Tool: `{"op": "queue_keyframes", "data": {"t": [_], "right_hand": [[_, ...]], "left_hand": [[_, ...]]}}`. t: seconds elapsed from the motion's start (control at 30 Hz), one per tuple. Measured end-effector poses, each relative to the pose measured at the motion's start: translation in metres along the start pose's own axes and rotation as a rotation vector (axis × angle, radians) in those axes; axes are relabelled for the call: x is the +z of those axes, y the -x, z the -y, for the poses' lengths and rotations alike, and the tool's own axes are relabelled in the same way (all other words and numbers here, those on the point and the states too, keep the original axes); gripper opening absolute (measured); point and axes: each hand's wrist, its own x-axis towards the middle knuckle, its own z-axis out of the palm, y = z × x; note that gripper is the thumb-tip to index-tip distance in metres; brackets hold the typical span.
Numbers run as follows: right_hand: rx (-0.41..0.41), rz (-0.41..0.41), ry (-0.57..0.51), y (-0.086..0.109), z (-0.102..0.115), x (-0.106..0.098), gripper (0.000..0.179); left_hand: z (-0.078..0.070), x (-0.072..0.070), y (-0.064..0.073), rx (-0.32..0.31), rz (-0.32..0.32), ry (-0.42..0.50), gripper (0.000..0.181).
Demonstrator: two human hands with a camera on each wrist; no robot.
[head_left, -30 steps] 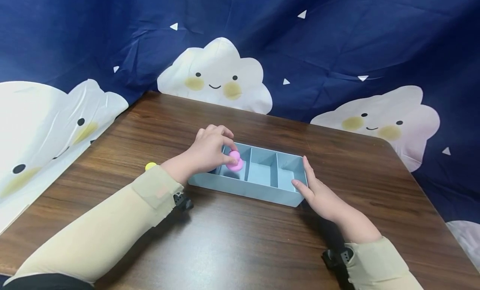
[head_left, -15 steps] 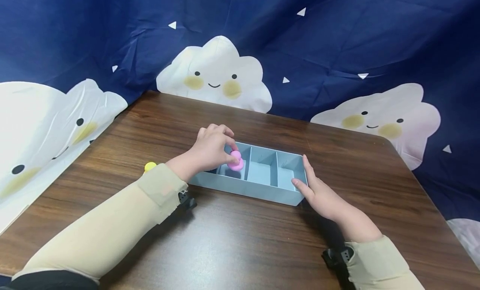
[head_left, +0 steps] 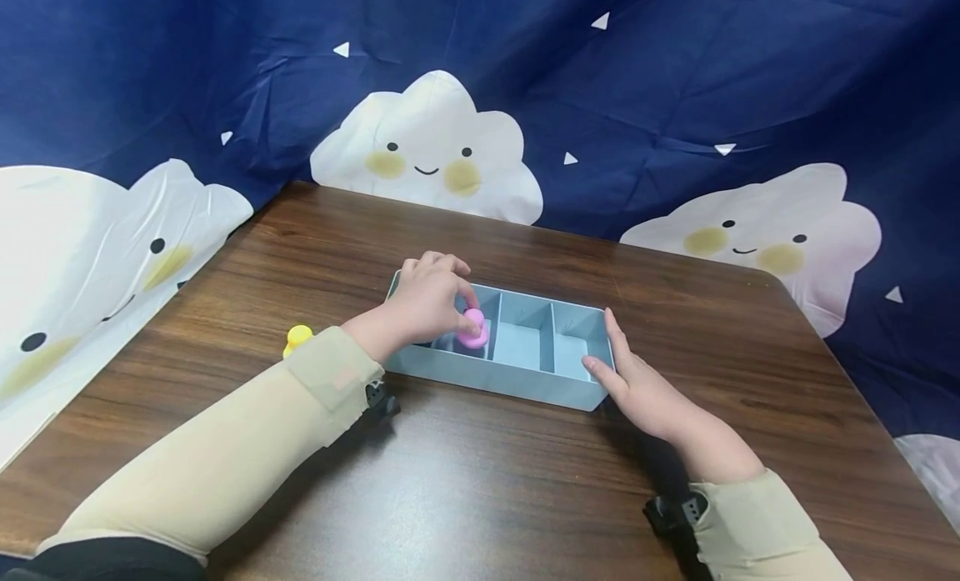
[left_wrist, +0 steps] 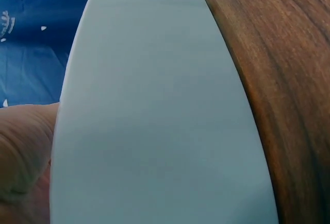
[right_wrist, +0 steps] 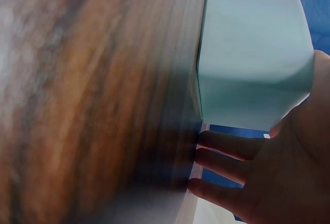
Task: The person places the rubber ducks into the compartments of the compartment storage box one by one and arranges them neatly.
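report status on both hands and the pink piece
Left hand pinching pink piece, blue tray beneath. Right hand grips tray end. Yellow piece aside, not blocking.

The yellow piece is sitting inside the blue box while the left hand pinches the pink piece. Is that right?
Not quite: the yellow piece isn't inside the blue box. The head view shows it on the table, outside the box. The rest is right: the left hand pinches the pink piece.
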Motion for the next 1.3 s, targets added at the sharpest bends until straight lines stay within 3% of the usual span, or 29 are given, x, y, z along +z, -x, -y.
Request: {"op": "queue_keyframes", "data": {"t": [0.57, 1.3], "right_hand": [[-0.002, 0.003, -0.004, 0.001, 0.002, -0.001, 0.084], [-0.002, -0.010, 0.004, 0.001, 0.001, 0.001, 0.082]], "left_hand": [[0.004, 0.011, -0.002, -0.012, 0.044, -0.032, 0.021], [0.001, 0.012, -0.003, -0.033, 0.063, -0.089, 0.035]]}}
